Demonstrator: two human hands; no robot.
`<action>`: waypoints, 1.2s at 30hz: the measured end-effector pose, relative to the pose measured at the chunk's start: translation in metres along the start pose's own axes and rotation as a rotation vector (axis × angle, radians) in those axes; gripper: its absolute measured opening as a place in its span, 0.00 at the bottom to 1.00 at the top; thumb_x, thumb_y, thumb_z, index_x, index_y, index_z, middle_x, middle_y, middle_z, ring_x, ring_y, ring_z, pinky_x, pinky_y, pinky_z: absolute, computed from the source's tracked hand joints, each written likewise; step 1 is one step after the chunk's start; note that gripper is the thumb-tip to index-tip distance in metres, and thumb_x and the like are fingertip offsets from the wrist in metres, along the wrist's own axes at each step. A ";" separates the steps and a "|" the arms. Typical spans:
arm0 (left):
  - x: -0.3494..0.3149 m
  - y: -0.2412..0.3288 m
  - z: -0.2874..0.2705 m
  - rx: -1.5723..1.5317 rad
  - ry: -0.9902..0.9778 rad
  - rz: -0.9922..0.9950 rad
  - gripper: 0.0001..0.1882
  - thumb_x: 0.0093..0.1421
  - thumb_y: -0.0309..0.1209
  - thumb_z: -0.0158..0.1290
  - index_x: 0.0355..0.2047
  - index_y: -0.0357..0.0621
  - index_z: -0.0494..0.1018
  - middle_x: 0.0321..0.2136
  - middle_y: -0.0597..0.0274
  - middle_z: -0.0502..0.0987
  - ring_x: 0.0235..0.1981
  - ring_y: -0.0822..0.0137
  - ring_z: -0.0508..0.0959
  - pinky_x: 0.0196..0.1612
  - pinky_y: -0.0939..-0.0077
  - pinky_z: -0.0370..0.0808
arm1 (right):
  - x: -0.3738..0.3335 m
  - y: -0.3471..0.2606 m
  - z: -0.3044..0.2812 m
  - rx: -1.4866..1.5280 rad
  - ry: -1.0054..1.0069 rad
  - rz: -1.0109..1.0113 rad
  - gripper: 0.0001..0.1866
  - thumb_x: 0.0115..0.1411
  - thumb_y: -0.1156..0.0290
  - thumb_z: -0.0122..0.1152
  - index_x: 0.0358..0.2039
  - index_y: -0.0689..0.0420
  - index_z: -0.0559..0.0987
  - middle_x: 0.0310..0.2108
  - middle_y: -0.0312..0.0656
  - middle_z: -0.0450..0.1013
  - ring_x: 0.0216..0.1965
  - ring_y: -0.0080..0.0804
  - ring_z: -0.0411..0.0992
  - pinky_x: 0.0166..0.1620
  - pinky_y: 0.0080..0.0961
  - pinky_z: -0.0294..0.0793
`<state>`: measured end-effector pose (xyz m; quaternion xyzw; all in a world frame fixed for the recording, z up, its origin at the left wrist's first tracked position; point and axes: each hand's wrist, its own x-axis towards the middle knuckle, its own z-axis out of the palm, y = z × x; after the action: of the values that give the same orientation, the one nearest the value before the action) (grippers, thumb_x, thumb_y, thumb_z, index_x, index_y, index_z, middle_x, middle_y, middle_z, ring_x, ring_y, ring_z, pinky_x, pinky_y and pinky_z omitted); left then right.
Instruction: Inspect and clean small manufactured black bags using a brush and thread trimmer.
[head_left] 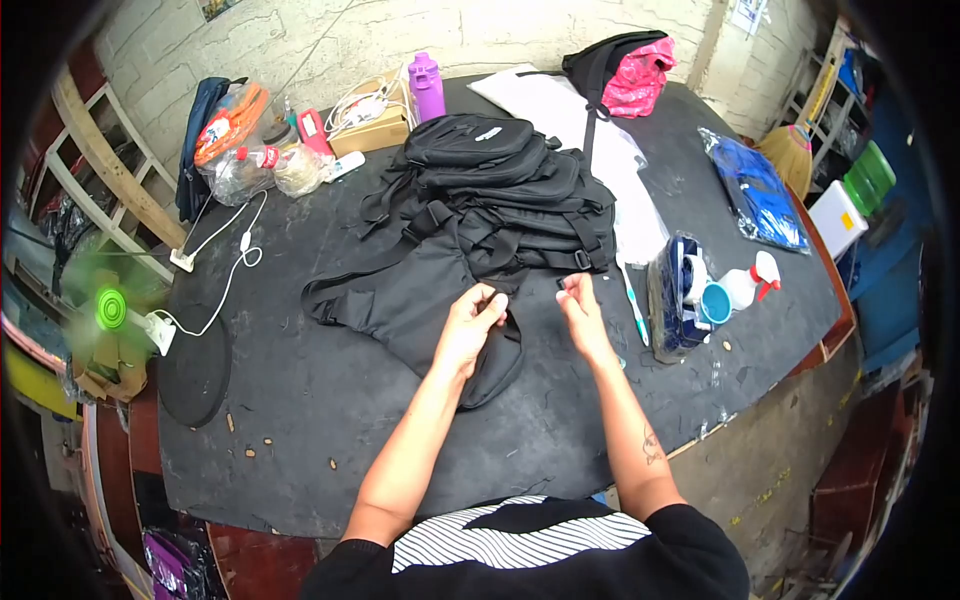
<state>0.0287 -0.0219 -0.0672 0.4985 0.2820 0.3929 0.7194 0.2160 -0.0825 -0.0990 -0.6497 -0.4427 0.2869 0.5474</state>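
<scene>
Pinching what looks like a small black piece (561,284) between thumb and fingertips, the right hand (582,310) is otherwise loosely bent. At its 9 o'clock, the left hand (468,328) lays its thumb against curled fingers above a dark padded panel (400,322); whether it grips anything, I cannot tell. A black backpack (515,195) lies on the table (290,400) just beyond both hands, toward 12 o'clock. Its pocket (450,146) bears a pale mark too small to read; toward 10 o'clock, a clear bottle (236,182) wears a red label. The backpack's long axis runs from 10 to 4 o'clock, pocket face up, while the panel spreads toward 7 o'clock.
</scene>
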 end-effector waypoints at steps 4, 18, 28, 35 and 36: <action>0.016 -0.005 0.022 0.333 0.406 0.331 0.13 0.61 0.33 0.50 0.22 0.39 0.71 0.22 0.68 0.71 0.26 0.77 0.69 0.34 0.83 0.67 | -0.018 -0.030 0.029 0.083 0.014 -0.074 0.13 0.60 0.60 0.51 0.32 0.58 0.66 0.20 0.35 0.63 0.24 0.20 0.60 0.29 0.21 0.63; 0.029 0.008 0.022 -0.520 0.044 0.127 0.11 0.64 0.34 0.44 0.30 0.37 0.69 0.32 0.51 0.76 0.36 0.58 0.78 0.43 0.67 0.76 | -0.016 -0.057 0.062 0.070 0.198 -0.347 0.12 0.59 0.65 0.55 0.32 0.59 0.64 0.21 0.43 0.70 0.23 0.34 0.72 0.27 0.29 0.69; 0.030 0.003 0.018 -0.607 0.056 0.103 0.12 0.63 0.32 0.45 0.29 0.35 0.69 0.31 0.49 0.76 0.35 0.57 0.78 0.42 0.66 0.76 | -0.017 -0.065 0.070 -0.145 0.262 -0.345 0.12 0.46 0.70 0.58 0.28 0.58 0.65 0.23 0.45 0.72 0.25 0.45 0.73 0.30 0.34 0.72; 0.031 0.004 0.016 -0.558 0.033 0.126 0.12 0.64 0.32 0.44 0.31 0.33 0.71 0.32 0.49 0.76 0.35 0.59 0.78 0.42 0.68 0.76 | -0.019 -0.066 0.071 -0.056 0.247 -0.319 0.10 0.49 0.72 0.57 0.28 0.59 0.66 0.22 0.44 0.71 0.23 0.40 0.72 0.29 0.31 0.71; 0.030 0.003 0.018 -0.532 0.033 0.150 0.13 0.64 0.32 0.43 0.32 0.34 0.71 0.33 0.49 0.77 0.35 0.60 0.78 0.41 0.70 0.76 | -0.018 -0.062 0.071 0.020 0.223 -0.281 0.09 0.51 0.72 0.56 0.29 0.59 0.66 0.21 0.42 0.70 0.23 0.34 0.72 0.29 0.28 0.70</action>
<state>0.0579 -0.0044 -0.0582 0.3049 0.1430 0.5134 0.7893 0.1314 -0.0654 -0.0575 -0.6037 -0.4631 0.1382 0.6340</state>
